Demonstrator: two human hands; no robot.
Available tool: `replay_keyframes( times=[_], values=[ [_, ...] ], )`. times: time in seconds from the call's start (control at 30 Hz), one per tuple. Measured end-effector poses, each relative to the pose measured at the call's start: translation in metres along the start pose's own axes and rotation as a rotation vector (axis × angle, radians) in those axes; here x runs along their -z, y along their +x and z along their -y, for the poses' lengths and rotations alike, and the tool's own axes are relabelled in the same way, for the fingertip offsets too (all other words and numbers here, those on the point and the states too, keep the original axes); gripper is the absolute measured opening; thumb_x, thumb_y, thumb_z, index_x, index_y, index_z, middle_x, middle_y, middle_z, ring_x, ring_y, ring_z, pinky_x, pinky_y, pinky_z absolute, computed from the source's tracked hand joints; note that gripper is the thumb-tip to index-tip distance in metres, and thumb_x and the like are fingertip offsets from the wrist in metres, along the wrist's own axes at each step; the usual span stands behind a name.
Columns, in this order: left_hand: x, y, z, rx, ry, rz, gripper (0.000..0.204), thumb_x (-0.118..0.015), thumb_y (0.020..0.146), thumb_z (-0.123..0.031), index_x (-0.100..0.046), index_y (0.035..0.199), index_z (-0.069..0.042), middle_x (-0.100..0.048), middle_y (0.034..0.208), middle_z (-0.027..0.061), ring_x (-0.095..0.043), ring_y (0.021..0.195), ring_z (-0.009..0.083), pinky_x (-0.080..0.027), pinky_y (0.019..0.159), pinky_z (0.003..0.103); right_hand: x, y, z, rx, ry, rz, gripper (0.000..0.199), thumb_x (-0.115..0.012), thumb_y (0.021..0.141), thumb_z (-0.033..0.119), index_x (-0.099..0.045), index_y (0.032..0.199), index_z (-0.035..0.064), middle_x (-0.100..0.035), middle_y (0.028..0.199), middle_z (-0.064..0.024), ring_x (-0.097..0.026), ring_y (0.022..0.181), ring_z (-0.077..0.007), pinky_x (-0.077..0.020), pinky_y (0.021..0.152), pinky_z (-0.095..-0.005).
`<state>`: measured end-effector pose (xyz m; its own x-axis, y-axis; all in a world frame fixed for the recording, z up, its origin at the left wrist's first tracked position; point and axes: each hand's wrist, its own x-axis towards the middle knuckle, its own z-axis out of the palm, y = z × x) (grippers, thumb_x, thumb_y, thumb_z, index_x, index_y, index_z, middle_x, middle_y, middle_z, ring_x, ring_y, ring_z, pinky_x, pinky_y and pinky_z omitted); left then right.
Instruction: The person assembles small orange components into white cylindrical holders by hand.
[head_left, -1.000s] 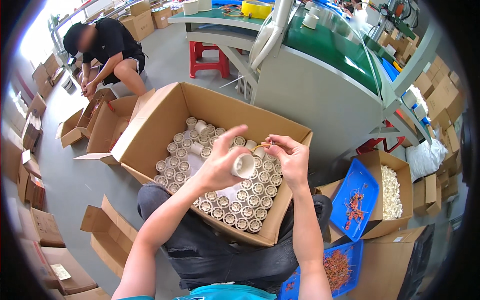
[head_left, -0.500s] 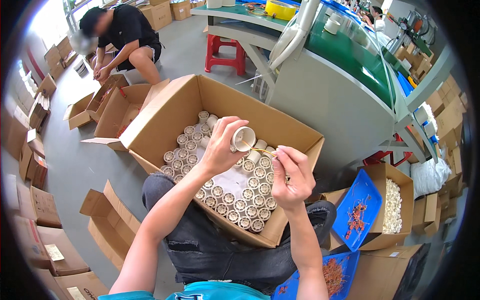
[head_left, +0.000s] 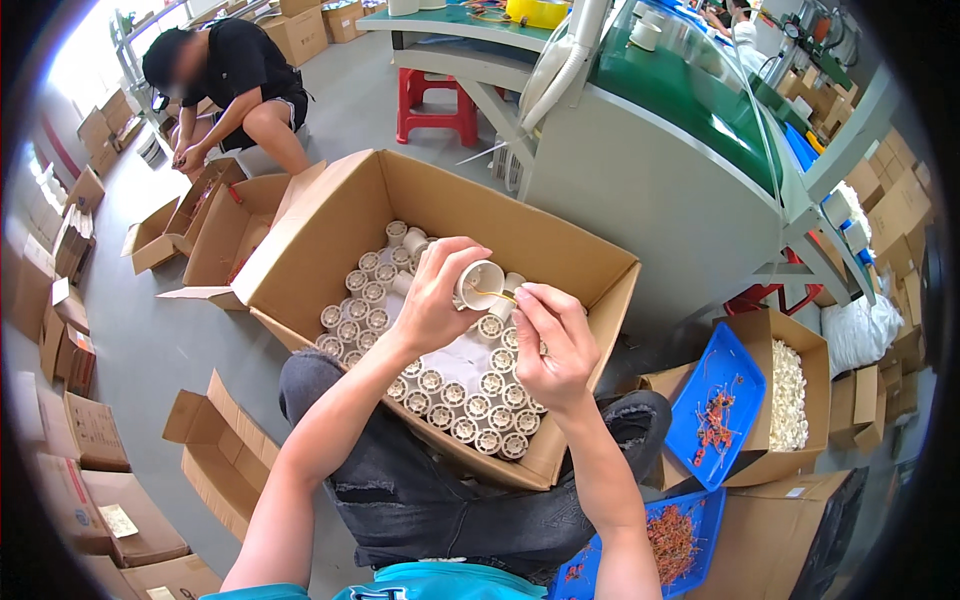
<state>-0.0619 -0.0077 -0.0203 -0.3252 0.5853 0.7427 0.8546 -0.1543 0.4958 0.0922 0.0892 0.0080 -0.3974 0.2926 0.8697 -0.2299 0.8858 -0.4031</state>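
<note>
My left hand point(head_left: 437, 297) is closed round a white plastic cup-shaped housing point(head_left: 484, 277), its open mouth tilted toward my right hand. A thin yellow wire point(head_left: 496, 294) runs out of that mouth to the fingertips of my right hand point(head_left: 553, 345), which pinch it. Both hands are above a large cardboard box point(head_left: 310, 225). Inside it stand many similar white housings point(head_left: 477, 406), packed in rows round a pale sheet point(head_left: 450, 362). What the wire joins inside the cup is too small to make out.
At right, blue trays point(head_left: 738, 385) hold red-orange wired parts, beside a carton of small cream pieces point(head_left: 788, 395). An opened carton point(head_left: 222, 455) lies at left. Beyond, a person point(head_left: 235, 95) crouches by cartons. A grey machine with a green belt point(head_left: 690, 95) and a red stool point(head_left: 437, 105) stand behind.
My right hand has come closer to the cup's mouth, and less wire shows between them. My left hand still holds the housing. The whole view has shifted slightly.
</note>
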Motion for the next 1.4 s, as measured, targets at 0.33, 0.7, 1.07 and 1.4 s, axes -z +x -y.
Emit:
replay_keyframes(
  times=[0.33,0.7,1.07,1.4],
  values=[
    [-0.006,-0.002,-0.007,-0.085,0.029,0.149,0.062,-0.086,0.058,-0.015,-0.055,0.112,-0.008,-0.061,0.106,0.0090,-0.058,0.101,0.0299,-0.043,0.088,0.040,-0.005,-0.002,0.001,-0.120,-0.075,0.170,0.024,-0.075,0.071,-0.002,-0.073,0.095,0.0012,-0.064,0.111,-0.0134,-0.059,0.105,-0.0318,-0.0487,0.091,-0.0412],
    [-0.014,-0.010,-0.010,-0.051,-0.179,0.162,0.057,-0.083,0.060,-0.006,-0.054,0.109,-0.005,-0.060,0.099,0.0124,-0.063,0.087,0.0332,-0.052,0.073,0.041,-0.001,0.002,0.009,-0.375,-0.031,0.317,0.021,-0.075,0.070,0.000,-0.076,0.091,0.0040,-0.065,0.114,-0.0123,-0.061,0.102,-0.0282,-0.0502,0.089,-0.0365],
    [-0.017,-0.008,-0.014,0.011,-0.263,0.241,0.053,-0.082,0.065,-0.006,-0.053,0.109,-0.005,-0.060,0.095,0.0128,-0.064,0.085,0.0337,-0.052,0.071,0.040,0.003,-0.004,0.003,-0.549,0.074,0.352,0.018,-0.073,0.076,0.008,-0.077,0.093,0.0056,-0.066,0.109,-0.0136,-0.065,0.096,-0.0302,-0.0516,0.085,-0.0393],
    [-0.022,-0.016,-0.007,0.008,-0.152,0.225,0.057,-0.082,0.062,-0.004,-0.052,0.111,-0.004,-0.060,0.097,0.0158,-0.062,0.087,0.0364,-0.052,0.074,0.042,-0.013,-0.016,0.001,-0.521,0.012,0.246,0.016,-0.070,0.074,0.003,-0.076,0.089,0.0019,-0.068,0.105,-0.0118,-0.067,0.091,-0.0290,-0.0531,0.082,-0.0378]
  ],
)
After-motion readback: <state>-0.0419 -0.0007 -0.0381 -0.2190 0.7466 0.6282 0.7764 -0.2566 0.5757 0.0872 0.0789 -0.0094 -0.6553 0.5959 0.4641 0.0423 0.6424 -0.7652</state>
